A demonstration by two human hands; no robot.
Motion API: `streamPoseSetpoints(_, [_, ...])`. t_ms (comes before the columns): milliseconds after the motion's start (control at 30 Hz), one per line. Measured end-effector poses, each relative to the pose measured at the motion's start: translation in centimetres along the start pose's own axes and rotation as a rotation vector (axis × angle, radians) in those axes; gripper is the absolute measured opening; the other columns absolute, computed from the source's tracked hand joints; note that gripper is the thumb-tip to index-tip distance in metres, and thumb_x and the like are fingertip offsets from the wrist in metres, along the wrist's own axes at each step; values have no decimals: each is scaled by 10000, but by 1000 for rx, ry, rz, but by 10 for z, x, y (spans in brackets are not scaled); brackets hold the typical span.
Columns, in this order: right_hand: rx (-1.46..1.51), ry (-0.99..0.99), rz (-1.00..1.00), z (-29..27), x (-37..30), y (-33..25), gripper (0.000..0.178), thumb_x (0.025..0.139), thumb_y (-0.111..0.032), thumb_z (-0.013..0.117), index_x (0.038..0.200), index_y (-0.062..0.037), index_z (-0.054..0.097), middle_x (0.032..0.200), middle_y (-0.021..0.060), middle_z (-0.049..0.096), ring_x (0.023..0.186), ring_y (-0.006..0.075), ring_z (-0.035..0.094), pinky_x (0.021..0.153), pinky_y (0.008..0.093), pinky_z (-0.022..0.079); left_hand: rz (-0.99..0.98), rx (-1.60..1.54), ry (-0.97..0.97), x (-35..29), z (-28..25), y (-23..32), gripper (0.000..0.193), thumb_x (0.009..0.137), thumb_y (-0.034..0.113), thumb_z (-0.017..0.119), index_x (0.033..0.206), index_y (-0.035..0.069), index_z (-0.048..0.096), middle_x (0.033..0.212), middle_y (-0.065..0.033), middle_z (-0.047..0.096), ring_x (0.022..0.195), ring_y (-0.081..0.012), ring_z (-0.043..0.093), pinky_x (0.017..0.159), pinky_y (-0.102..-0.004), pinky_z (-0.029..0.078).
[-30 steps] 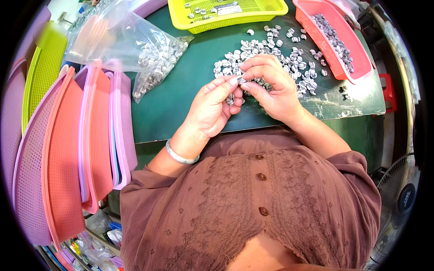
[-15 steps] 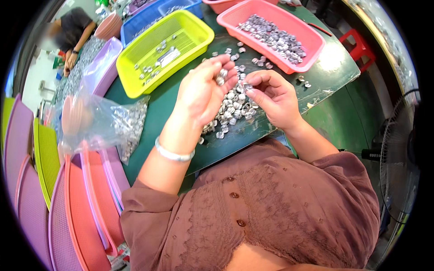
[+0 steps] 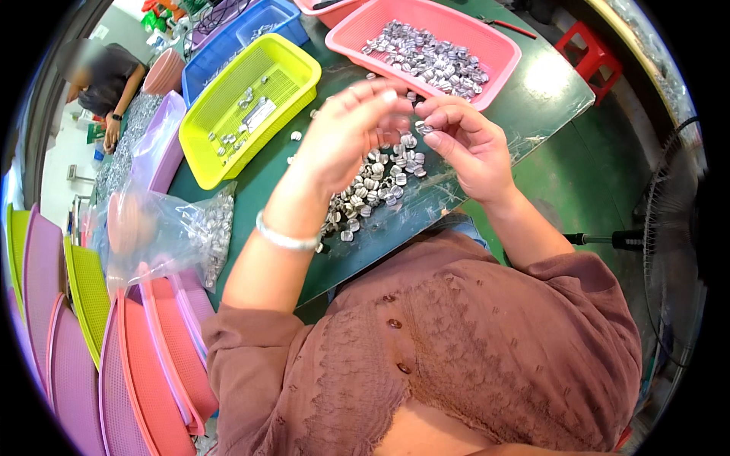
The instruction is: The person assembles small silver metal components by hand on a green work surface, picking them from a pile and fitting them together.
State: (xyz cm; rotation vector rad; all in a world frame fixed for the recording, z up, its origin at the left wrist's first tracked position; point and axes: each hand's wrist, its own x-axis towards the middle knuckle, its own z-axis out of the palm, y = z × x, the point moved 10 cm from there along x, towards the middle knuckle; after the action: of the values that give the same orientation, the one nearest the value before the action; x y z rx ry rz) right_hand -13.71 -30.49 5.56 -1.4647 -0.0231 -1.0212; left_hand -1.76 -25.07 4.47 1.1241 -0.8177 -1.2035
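Note:
Between thumb and forefinger, my right hand (image 3: 477,156) pinches a small, silvery, ridged piece (image 3: 423,128). My left hand (image 3: 346,133) is raised beside it above the table, its fingers bent and smeared by motion. What lies in its palm, if anything, cannot be made out. Below both hands, a loose pile of the same small ridged pieces (image 3: 372,182) spreads on the green table (image 3: 426,201). Beyond my right hand, a pink basket (image 3: 502,64) contains many such pieces. A yellow-green basket (image 3: 293,87) with a few pieces and a white label stands left of my left hand.
A clear plastic bag of pieces (image 3: 217,228) rests at the table's left side, above stacked coloured baskets (image 3: 144,365). Farther back are a blue basket (image 3: 201,64) and a seated person (image 3: 114,80). A red stool (image 3: 589,57) and a black fan (image 3: 669,251) stand at right.
My left hand has turned from palm-up, with pieces showing at its fingers, to a more curled pose. My right hand still pinches a piece. The view has shifted slightly.

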Motion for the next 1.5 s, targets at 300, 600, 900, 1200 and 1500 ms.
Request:
streamPoseSetpoints(300, [-175,-94,-95,41,-5,0,169,786,14,687,943,-47,671,1072,91,590,949,175,569,837,286,459,-35,-310,109,-64,-13,-32,212,926,63,564,1117,-18,606,939,-82,667,770,-123,647,690,-230,541])
streamPoseSetpoints(600, [-402,-119,-172,58,-12,-9,235,711,14,731,922,-74,679,1034,79,601,968,222,563,832,308,464,-9,-487,108,-77,-23,-51,242,942,69,543,1161,-18,596,917,-81,669,776,-129,641,706,-240,535])
streamPoseSetpoints(900, [-455,-124,-160,68,-14,-6,258,684,2,744,920,-70,671,1024,80,610,958,246,559,831,331,455,6,-497,114,-85,-31,-59,245,949,69,528,1168,-19,595,896,-74,655,769,-122,623,704,-236,529])
streamPoseSetpoints(1200, [-465,-122,-159,69,-14,-2,239,683,-6,749,900,-56,660,1014,88,618,947,246,565,829,332,454,2,-512,129,-86,-33,-62,246,947,71,532,1163,-28,594,901,-74,655,768,-121,621,704,-235,528])
streamPoseSetpoints(1500, [-478,-131,-133,71,-14,2,229,682,-5,748,885,-48,651,1010,94,617,941,248,567,823,333,452,-25,-548,142,-85,-36,-69,238,938,57,541,1152,-33,595,918,-81,657,759,-122,619,702,-238,526])
